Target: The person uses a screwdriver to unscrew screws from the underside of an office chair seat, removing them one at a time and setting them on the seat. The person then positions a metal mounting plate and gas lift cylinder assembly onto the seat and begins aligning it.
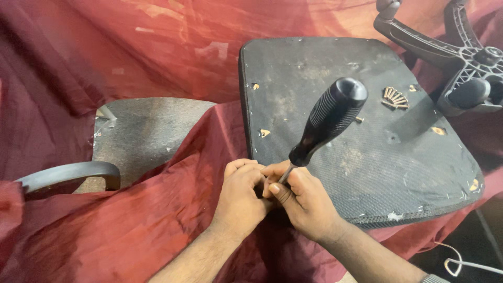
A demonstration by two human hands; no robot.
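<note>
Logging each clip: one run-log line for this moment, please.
left hand closed by shaft | right hand gripping screwdriver | at seat base edge | screws piled there

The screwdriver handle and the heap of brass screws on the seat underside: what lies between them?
In the head view, one lone screw lies beside the screwdriver handle; toward the brass screws, only the bare seat underside.
</note>
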